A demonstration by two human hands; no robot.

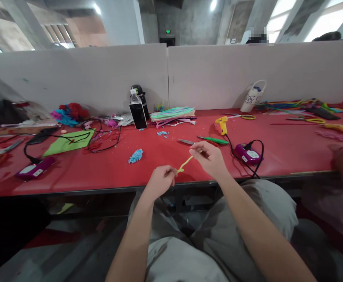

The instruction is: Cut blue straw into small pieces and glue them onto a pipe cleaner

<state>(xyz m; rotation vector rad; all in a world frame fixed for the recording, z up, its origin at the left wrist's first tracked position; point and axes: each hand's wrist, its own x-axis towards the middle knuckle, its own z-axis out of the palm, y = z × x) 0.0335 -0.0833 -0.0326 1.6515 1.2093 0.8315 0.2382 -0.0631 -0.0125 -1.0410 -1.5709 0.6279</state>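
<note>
A yellow pipe cleaner (186, 162) stretches between my two hands, above the front edge of the red table. My left hand (161, 179) pinches its lower end, where a small loop or coil shows by the fingertips. Higher up and to the right, my right hand (209, 156) pinches the other end between thumb and forefinger. Just beyond my right hand lie scissors (186, 141) and a green-handled tool (216, 140), partly hidden by the hand. A clump of light blue pieces (135, 156) rests to the left of my left hand.
Behind are a pipe cleaner bundle (173, 114), a phone (138, 116) against a bottle, and blue scraps (162, 133). A yellow glue gun (222, 125) and purple power socket (248, 154) stand right, with loose cable. Green paper (68, 143) lies left. Other people's hands show at both sides.
</note>
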